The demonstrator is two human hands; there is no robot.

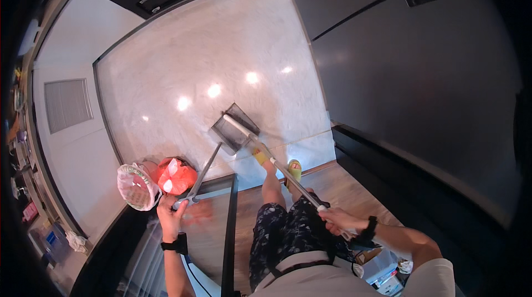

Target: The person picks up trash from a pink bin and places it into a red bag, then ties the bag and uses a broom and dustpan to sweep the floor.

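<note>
My left hand is closed on the top of the grey handle of a long-handled dustpan, whose pan stands on the pale floor. In my right hand is a long metal pole with a white grip; its pale far end lies over the pan, and the view does not settle what tool it is. Beyond my left hand are a lined waste bin and, beside it, a tied red plastic bag.
A dark two-door cabinet or refrigerator stands at the right. White panels with a vent grille line the left, below a cluttered counter. A glass door with a black frame is between my arms. My slippered feet are near a floor threshold.
</note>
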